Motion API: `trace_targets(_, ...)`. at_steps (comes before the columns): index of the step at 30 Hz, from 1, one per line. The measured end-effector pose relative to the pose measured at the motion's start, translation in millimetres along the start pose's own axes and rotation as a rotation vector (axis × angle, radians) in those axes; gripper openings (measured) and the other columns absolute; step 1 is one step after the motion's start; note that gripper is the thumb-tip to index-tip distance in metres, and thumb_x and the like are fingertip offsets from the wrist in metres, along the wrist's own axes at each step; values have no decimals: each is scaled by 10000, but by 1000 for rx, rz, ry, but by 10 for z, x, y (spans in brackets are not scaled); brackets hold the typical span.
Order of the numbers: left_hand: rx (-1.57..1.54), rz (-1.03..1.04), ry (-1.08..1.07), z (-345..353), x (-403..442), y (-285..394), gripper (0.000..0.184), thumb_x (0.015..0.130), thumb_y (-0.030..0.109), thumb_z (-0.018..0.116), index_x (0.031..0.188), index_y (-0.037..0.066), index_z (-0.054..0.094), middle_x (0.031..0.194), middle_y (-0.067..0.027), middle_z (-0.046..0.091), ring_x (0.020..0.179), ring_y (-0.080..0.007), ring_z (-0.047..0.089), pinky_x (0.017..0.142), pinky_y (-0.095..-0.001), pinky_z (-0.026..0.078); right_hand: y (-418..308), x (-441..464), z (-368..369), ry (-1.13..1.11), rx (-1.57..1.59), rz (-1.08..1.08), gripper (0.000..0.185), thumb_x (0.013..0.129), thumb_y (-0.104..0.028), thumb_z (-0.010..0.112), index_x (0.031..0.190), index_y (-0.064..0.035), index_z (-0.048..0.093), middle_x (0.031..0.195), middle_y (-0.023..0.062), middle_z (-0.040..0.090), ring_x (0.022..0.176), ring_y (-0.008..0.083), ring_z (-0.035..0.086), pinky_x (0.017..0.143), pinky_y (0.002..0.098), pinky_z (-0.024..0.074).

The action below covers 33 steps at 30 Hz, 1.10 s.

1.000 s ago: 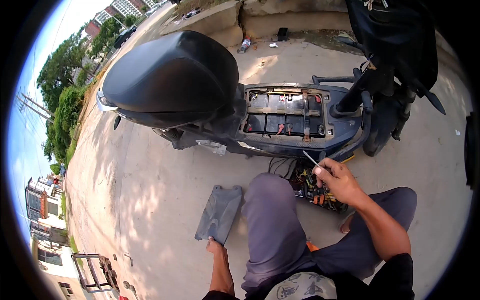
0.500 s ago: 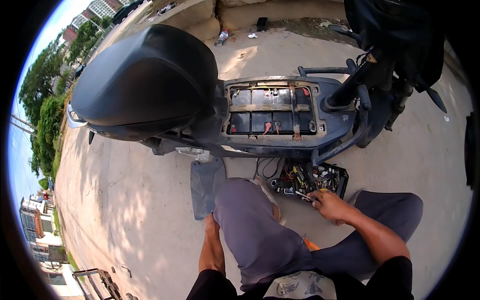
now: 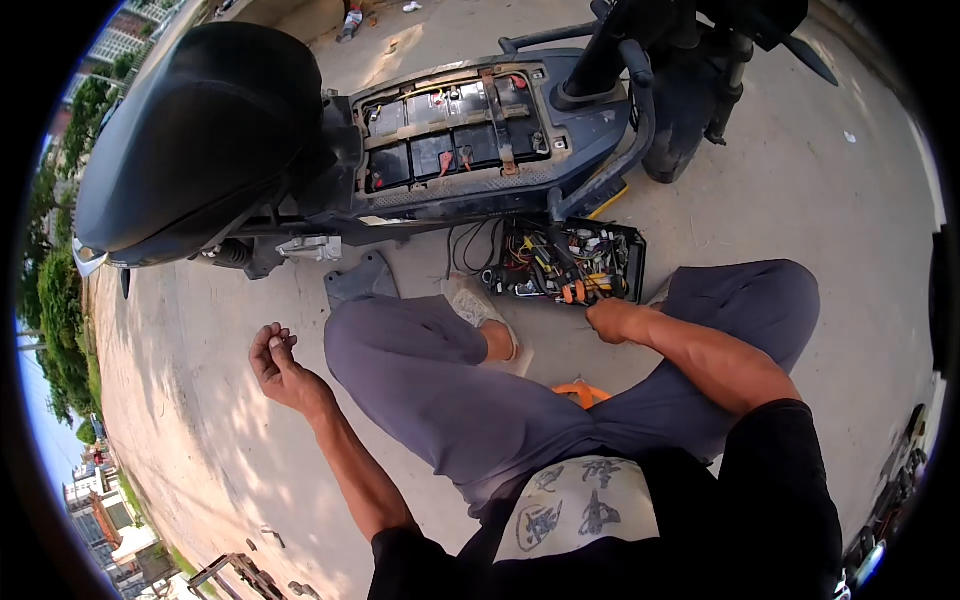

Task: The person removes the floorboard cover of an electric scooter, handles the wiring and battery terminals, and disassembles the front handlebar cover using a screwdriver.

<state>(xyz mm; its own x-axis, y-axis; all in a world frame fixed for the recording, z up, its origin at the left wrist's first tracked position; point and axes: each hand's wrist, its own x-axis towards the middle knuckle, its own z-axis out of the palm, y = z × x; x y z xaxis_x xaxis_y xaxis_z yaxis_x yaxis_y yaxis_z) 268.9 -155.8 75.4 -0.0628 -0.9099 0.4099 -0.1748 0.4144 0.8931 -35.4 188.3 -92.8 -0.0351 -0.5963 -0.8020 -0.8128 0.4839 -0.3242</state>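
My left hand (image 3: 282, 368) is raised over the pavement at the left, fingers curled in against the thumb; whatever they may pinch is too small to make out. At the near edge of an open tool box (image 3: 640, 262), my right hand (image 3: 612, 320) is closed, its fingers partly hidden. Orange tool handles (image 3: 574, 292) show just beyond it, among several jumbled tools and wires. Behind the box stands an electric scooter (image 3: 590, 135) with its floor bay uncovered, showing black batteries (image 3: 432, 155). A dark floor panel (image 3: 362, 280) lies on the ground beyond my knee.
The black scooter seat (image 3: 200, 140) juts out at the upper left. Black cables (image 3: 470, 245) loop beside the tool box. Something orange (image 3: 582, 392) sits between my legs. Metal pieces (image 3: 240, 575) lie at the lower left, and assorted items (image 3: 885, 500) line the right edge.
My left hand has left the floor panel's near edge and risen to the left. My right hand no longer shows the metal tool it held over the box. The view has shifted.
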Motion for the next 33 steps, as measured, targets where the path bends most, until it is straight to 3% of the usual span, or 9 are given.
trace_targets(5, -21, 252, -194, 227, -148, 652, 131, 1074, 19, 567, 1140, -5, 678, 1074, -102, 706, 933, -157, 642, 822, -295, 537, -60, 2, -166, 6, 7, -41, 348, 894, 23, 611, 1227, 85, 688, 1218, 283, 717, 1153, 426, 704, 972, 467, 571)
trace_targets(8, -47, 266, -474, 453, -272, 949, 104, 1076, 24, 585, 1116, -3, 676, 1029, -72, 693, 914, -142, 621, 802, -298, 524, -170, -169, -278, 371, 295, 5, 423, 916, -13, 632, 1327, 83, 613, 1195, 291, 716, 1156, 423, 706, 979, 496, 565)
trace_targets(11, 368, 330, -982, 765, -288, 1344, 178, 1030, 29, 632, 1201, -6, 667, 1023, -139, 699, 918, -231, 679, 842, -347, 539, -94, 13, -18, 715, -65, -176, 534, 942, -224, 752, 1374, 26, 563, 1205, 260, 717, 1126, 452, 708, 941, 517, 569)
trace_targets(14, 788, 237, -1500, 1161, -314, 1441, 392, 1019, 160, 650, 1379, 10, 614, 1090, -223, 716, 1059, -373, 710, 940, -448, 547, -435, -291, -340, 354, -105, -227, 465, 951, -265, 747, 1295, 12, 603, 1202, 224, 710, 1128, 420, 712, 931, 531, 568)
trace_targets(17, 904, 308, -1636, 1719, -330, 1365, 512, 1027, 237, 638, 1467, -6, 543, 1262, -228, 692, 1161, -400, 683, 995, -492, 537, -637, -479, -332, 336, -57, -391, 412, 964, -273, 717, 1253, 5, 621, 1147, 206, 716, 1089, 397, 726, 914, 523, 570)
trace_targets(20, 696, 583, -1435, 2240, -461, 907, 518, 1009, 243, 667, 1411, -58, 541, 1487, -242, 567, 1240, -408, 642, 1030, -478, 533, -716, -532, -252, 381, -113, -460, 362, 953, -233, 685, 1226, 0, 636, 1100, 189, 723, 1028, 370, 740, 867, 494, 575)
trace_targets(23, 743, 664, -1427, 2649, -641, 651, 522, 985, 284, 703, 1336, -74, 558, 1621, -257, 416, 1341, -437, 563, 1089, -494, 498, -709, -525, -302, 435, -213, -433, 340, 920, -174, 658, 1213, -3, 644, 1063, 167, 726, 979, 331, 748, 824, 453, 571)
trace_targets(27, 617, 709, -1385, 2984, -706, 639, 634, 938, 393, 743, 1304, -90, 559, 1639, -280, 390, 1366, -435, 511, 1142, -522, 441, -635, -553, -338, 596, -204, -444, 275, 887, -161, 663, 1116, -16, 710, 1047, 138, 739, 927, 282, 725, 789, 418, 552)
trace_targets(33, 765, 801, -1324, 3180, -744, 364, 672, 949, 472, 706, 1301, -89, 592, 1609, -283, 437, 1318, -383, 543, 1091, -479, 473, -549, -668, -650, 649, -251, -420, 317, 898, -246, 692, 1120, -19, 690, 997, 107, 717, 938, 242, 698, 819, 378, 530)
